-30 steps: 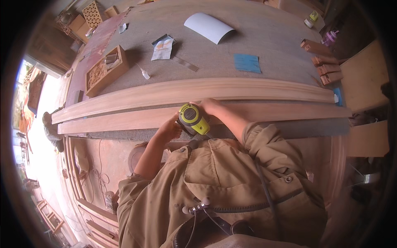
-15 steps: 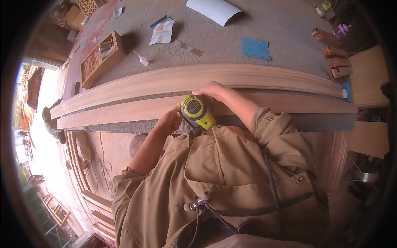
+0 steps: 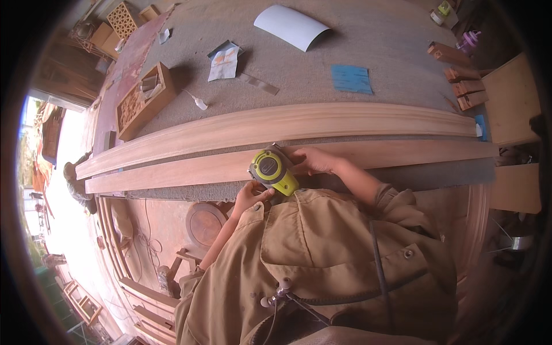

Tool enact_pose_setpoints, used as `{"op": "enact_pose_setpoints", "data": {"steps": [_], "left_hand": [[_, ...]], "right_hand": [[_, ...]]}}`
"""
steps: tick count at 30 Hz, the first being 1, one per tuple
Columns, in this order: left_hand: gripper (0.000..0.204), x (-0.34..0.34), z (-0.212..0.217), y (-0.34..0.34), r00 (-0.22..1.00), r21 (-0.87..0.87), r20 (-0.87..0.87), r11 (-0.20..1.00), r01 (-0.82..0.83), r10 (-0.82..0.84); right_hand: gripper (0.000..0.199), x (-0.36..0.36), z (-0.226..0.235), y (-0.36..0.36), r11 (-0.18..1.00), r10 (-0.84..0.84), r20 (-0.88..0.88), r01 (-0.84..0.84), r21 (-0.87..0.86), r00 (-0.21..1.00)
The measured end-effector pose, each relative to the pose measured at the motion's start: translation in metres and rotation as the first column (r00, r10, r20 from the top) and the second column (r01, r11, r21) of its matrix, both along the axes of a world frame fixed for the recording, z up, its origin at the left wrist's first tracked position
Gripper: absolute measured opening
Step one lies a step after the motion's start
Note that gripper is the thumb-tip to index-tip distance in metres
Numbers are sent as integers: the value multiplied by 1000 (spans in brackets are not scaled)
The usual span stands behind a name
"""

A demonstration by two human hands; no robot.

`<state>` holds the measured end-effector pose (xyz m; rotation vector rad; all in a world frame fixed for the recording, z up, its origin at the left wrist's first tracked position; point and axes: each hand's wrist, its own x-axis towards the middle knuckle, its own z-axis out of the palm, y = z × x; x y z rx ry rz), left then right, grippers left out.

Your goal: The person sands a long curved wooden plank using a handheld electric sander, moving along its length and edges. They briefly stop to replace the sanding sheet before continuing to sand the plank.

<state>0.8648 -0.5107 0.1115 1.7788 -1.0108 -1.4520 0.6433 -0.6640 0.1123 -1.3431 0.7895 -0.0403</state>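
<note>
A lime-green and dark grey palm sander (image 3: 269, 167) sits over a flat, smooth plank (image 3: 190, 170) in front of my chest. My left hand (image 3: 252, 196) is closed with curled fingers at the sander's lower left side, by the plank's near edge. On the sander's right side, my right hand (image 3: 313, 161) has its fingers bent against the body, above the plank. The sander's underside is hidden. Behind the plank runs a long wooden moulding (image 3: 276, 122) with grooves along its length, separated from it by a narrow gap.
The carpet-covered bench (image 3: 299, 75) carries a blue abrasive sheet (image 3: 352, 79), a curved white sheet (image 3: 292, 27), a metal strip (image 3: 260, 84) and a small white bottle (image 3: 200, 103). A wooden box of shavings (image 3: 145, 103) stands left; wooden blocks (image 3: 468, 87) lie right. A round stool (image 3: 206, 225) stands below.
My right hand has come from the sander's far side down to its right side. My left hand has moved lower along the left side. The whole view has shifted slightly.
</note>
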Motion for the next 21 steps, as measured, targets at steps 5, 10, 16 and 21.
{"op": "enact_pose_setpoints", "data": {"steps": [5, 10, 16, 21], "left_hand": [[59, -10, 16, -4, 985, 22, 165, 999, -49, 45], [59, -26, 15, 5, 924, -106, 344, 984, -141, 169], [49, -37, 9, 10, 885, -227, 400, 961, -157, 239], [51, -33, -1, 21, 829, -246, 543, 969, 8, 131]], "right_hand": [[46, 5, 24, 5, 983, -90, 69, 78, 165, 994], [49, 8, -12, 14, 980, -199, 139, 193, 56, 970], [43, 5, -12, 29, 924, -379, 133, 383, -6, 916], [53, -6, 13, 55, 829, -545, 46, 529, 183, 837]]}}
